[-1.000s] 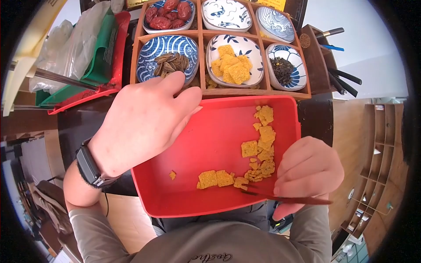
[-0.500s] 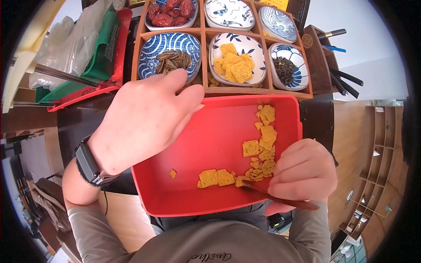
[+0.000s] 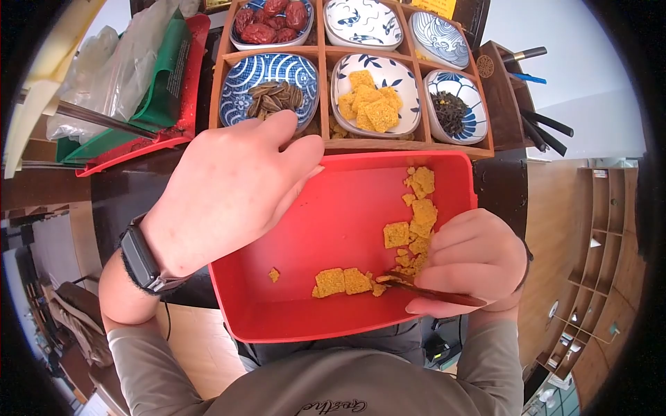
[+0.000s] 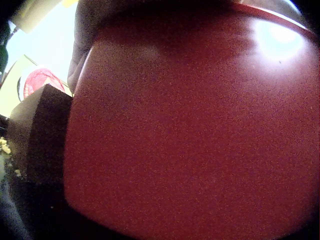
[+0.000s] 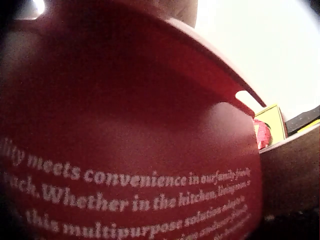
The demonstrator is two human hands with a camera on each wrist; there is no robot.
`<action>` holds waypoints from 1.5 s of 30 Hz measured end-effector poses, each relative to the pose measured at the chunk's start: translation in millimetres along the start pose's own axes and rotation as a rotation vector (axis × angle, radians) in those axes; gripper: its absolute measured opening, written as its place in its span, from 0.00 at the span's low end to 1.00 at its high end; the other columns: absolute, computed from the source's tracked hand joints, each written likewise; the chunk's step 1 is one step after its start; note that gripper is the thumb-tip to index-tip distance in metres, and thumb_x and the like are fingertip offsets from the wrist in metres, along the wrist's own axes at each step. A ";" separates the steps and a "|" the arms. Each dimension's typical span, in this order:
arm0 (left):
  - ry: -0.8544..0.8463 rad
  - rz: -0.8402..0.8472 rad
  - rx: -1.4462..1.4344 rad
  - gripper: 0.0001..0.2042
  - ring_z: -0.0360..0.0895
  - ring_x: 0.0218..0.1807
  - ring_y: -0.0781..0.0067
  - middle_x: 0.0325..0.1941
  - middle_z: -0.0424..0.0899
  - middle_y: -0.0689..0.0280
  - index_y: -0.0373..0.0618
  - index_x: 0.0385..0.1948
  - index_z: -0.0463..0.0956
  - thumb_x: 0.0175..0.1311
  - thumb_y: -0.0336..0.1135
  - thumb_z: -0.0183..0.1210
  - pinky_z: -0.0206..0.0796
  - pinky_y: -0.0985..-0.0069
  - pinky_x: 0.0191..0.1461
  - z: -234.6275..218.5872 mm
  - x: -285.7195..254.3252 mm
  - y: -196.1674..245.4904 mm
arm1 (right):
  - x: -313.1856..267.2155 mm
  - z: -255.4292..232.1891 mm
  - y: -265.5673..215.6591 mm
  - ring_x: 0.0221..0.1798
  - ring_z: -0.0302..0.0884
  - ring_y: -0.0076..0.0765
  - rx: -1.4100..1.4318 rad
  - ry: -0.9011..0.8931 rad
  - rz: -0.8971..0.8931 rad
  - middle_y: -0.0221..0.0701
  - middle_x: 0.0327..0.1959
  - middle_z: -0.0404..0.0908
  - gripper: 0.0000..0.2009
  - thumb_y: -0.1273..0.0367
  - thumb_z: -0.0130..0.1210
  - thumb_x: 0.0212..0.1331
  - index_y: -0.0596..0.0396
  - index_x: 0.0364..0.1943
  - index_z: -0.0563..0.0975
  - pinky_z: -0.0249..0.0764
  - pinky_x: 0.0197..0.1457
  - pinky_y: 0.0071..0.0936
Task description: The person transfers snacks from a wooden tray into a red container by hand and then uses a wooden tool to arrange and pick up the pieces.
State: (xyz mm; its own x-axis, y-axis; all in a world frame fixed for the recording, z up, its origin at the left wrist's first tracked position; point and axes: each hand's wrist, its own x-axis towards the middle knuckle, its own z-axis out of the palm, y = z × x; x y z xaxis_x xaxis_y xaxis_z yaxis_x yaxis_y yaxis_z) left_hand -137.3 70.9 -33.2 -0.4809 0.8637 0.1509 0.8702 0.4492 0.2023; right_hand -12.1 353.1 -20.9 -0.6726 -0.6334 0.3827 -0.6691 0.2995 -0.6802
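Observation:
My left hand (image 3: pixel 222 180) grips the far left rim of a red plastic bin (image 3: pixel 333 215), its fingers at the corner below a bowl of sunflower seeds (image 3: pixel 274 98). In the left wrist view part of that hand shows beside the bin's rim. Over the bin's near right side, my right hand (image 3: pixel 479 256) holds dark wooden tweezers (image 3: pixel 447 297). Their tips point left, right at small yellow cracker bits (image 3: pixel 379 288). Two square crackers (image 3: pixel 331 283) lie left of the tips. Broken crackers (image 3: pixel 422 215) line the right wall, partly hidden by the right hand.
Behind the bin stands a divided wooden tray (image 3: pixel 451 147) with patterned bowls, including crackers (image 3: pixel 374 104), red dates (image 3: pixel 267 22) and dark tea leaves (image 3: pixel 449 111). A pen holder (image 3: pixel 510 93) is at right; a green box (image 3: pixel 163 76) with plastic bags is at left.
My right hand has moved left and slightly up with the tweezers, now covering more of the broken crackers. The left hand keeps its place on the bin.

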 end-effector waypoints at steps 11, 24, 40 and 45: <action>0.002 0.002 -0.008 0.09 0.82 0.37 0.47 0.38 0.76 0.56 0.44 0.41 0.75 0.69 0.34 0.66 0.76 0.55 0.37 0.1 0.0 -0.1 | 7.7 -7.0 1.9 0.18 0.72 0.36 -0.146 -0.113 0.004 0.28 0.19 0.75 0.15 0.65 0.81 0.53 0.54 0.24 0.82 0.60 0.20 0.31; 0.003 -0.007 -0.007 0.09 0.82 0.37 0.46 0.38 0.76 0.56 0.44 0.41 0.76 0.69 0.34 0.67 0.76 0.55 0.37 -1.1 0.3 1.4 | 3.8 -9.6 8.9 0.22 0.74 0.40 -0.023 -0.237 0.074 0.29 0.21 0.74 0.17 0.66 0.75 0.57 0.51 0.20 0.76 0.63 0.23 0.36; -0.002 -0.014 -0.013 0.09 0.83 0.37 0.47 0.38 0.77 0.56 0.44 0.41 0.77 0.68 0.35 0.67 0.77 0.55 0.37 -2.2 0.7 1.2 | -18.2 -11.9 11.1 0.29 0.72 0.21 0.368 0.781 0.520 0.26 0.29 0.81 0.06 0.73 0.68 0.67 0.61 0.35 0.83 0.66 0.33 0.26; -0.003 -0.017 -0.010 0.09 0.83 0.37 0.47 0.38 0.77 0.56 0.44 0.41 0.77 0.68 0.35 0.67 0.77 0.55 0.37 -2.7 0.8 2.1 | -12.0 -12.8 24.6 0.31 0.72 0.13 0.301 0.897 0.583 0.22 0.32 0.84 0.07 0.71 0.64 0.78 0.61 0.42 0.86 0.68 0.36 0.15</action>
State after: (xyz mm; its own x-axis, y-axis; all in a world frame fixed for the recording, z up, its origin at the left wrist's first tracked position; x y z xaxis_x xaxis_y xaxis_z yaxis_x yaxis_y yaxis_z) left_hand -136.2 71.9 -30.1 -0.4949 0.8568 0.1448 0.8611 0.4612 0.2141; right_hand -24.5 377.2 -34.2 -0.9253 0.3307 0.1854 -0.1534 0.1208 -0.9808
